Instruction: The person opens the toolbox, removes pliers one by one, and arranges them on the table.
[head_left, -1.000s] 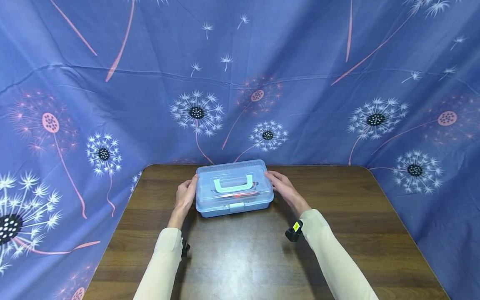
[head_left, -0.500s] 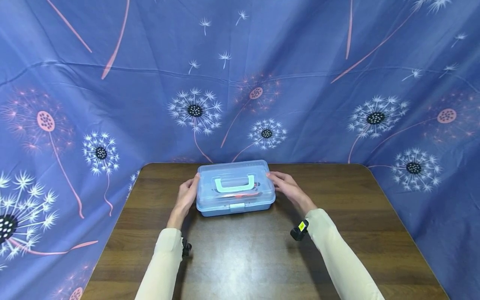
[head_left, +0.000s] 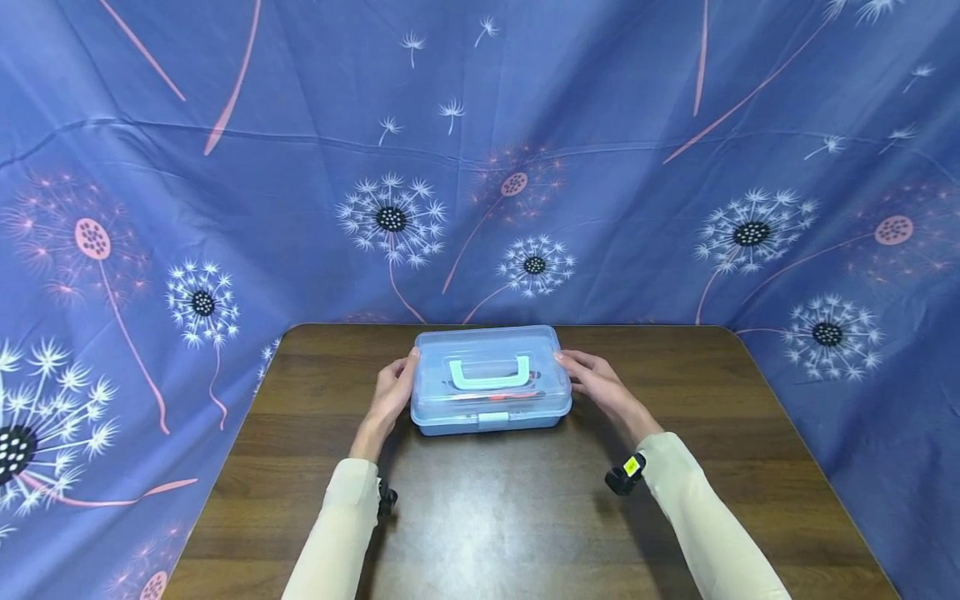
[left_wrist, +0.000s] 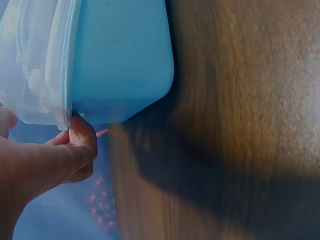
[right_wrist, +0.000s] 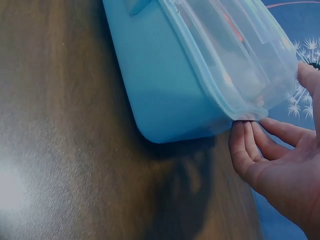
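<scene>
A blue plastic storage box (head_left: 491,422) with a clear lid (head_left: 435,350) stands near the far edge of the table. A pale blue handle (head_left: 491,382) lies on the lid, and a latch (head_left: 493,420) sits at the front. Something red and dark shows dimly inside. My left hand (head_left: 392,392) grips the box's left end, fingertips (left_wrist: 82,127) curled under the rim and the thumb up at the lid. At the right end my right hand (head_left: 603,390) holds it likewise, fingertips (right_wrist: 245,132) under the rim and thumb against the lid.
The brown wooden table (head_left: 480,517) extends toward me and to both sides. Behind it and at its sides hangs a blue cloth (head_left: 622,100) with dandelion prints. A small black device (head_left: 625,475) is strapped to my right wrist.
Both hands have moved to the right together with the box, which now stands straighter, its front edge more nearly parallel to the table's far edge. The lid stays closed.
</scene>
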